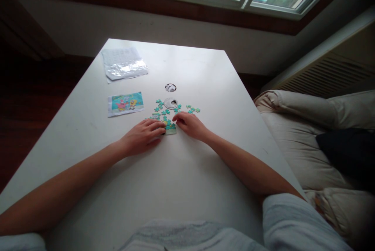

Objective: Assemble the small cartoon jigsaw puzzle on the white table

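Note:
A partly joined jigsaw puzzle (170, 129) in teal and yellow lies on the white table. My left hand (143, 136) rests flat over its left side, fingers stretched out and covering much of it. At the puzzle's right edge is my right hand (190, 125), its fingers curled in with the tips close together; whatever they may hold is too small to make out. Loose teal puzzle pieces (159, 104) are scattered just beyond both hands, and a few more pieces (193, 109) lie to the right.
A picture card (125, 104) with cartoon figures lies left of the pieces. Behind it is a clear plastic bag with papers (125, 63). Two round inserts, one nearer (170, 103) and one farther (170, 87), mark the white table (187, 188). A beige sofa (295, 145) stands at right.

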